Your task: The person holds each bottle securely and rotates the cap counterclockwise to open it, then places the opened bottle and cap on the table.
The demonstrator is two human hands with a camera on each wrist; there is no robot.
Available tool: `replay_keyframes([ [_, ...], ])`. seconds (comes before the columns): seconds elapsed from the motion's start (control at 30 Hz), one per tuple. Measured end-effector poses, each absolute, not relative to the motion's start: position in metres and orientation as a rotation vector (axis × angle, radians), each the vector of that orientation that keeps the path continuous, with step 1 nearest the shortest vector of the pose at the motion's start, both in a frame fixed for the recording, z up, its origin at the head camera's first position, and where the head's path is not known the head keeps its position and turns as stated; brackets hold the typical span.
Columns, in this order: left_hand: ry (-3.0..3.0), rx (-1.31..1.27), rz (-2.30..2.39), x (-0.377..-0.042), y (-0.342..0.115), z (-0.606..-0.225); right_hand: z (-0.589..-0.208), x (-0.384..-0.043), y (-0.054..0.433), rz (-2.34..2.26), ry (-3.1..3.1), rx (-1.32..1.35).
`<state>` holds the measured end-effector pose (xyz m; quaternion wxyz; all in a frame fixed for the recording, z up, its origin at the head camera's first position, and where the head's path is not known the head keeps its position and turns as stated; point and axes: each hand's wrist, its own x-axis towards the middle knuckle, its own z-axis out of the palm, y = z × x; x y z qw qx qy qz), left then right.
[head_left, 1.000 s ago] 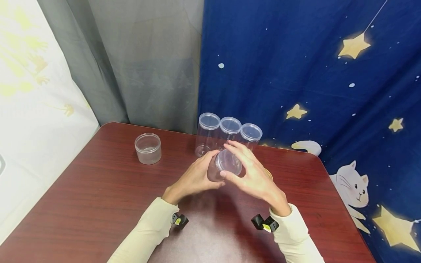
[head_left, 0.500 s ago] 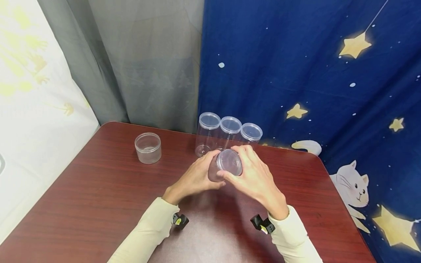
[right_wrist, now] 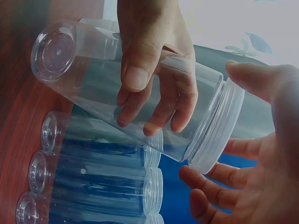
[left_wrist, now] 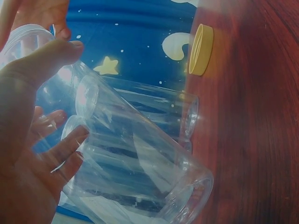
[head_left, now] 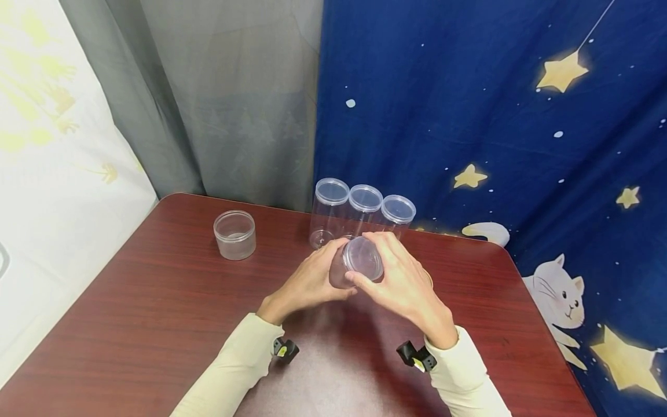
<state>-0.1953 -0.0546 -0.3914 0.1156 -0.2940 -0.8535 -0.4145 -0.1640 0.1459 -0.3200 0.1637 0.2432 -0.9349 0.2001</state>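
A tall clear plastic jar (right_wrist: 100, 79) is held tilted above the table, its screw lid (head_left: 363, 258) facing up toward the head camera. My left hand (head_left: 307, 281) grips the jar's body from the left, the thumb on one side and the fingers spread round the other. Around the rim of the clear lid (right_wrist: 217, 128) curl the thumb and fingers of my right hand (head_left: 406, 284). Just behind stand three similar lidded jars (head_left: 332, 200) in a row, their lower parts partly hidden by my hands.
A short, wide clear jar (head_left: 234, 237) without a lid stands at the back left. A yellow lid (left_wrist: 202, 50) lies on the reddish-brown table (head_left: 156, 313), mostly hidden behind my right hand in the head view. Curtains (head_left: 417, 104) hang along the table's back edge.
My right hand's fingers, stretched out past the lid a second ago, have drawn back and closed round its rim. The left hand and the jar have hardly moved.
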Motion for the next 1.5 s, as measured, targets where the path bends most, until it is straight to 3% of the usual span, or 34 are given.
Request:
replay_keyframes([
  [1.07, -2.495, -0.844, -1.22, -0.1958, -0.0541, -0.3963, -0.321, -0.1676, 0.1487, 0.719, -2.626, 1.053],
  [1.5, -2.489, -0.879, -1.099, -0.1971, -0.0542, -0.3954, -0.3149, -0.1631, 0.142, 0.508, -2.69, 0.587],
])
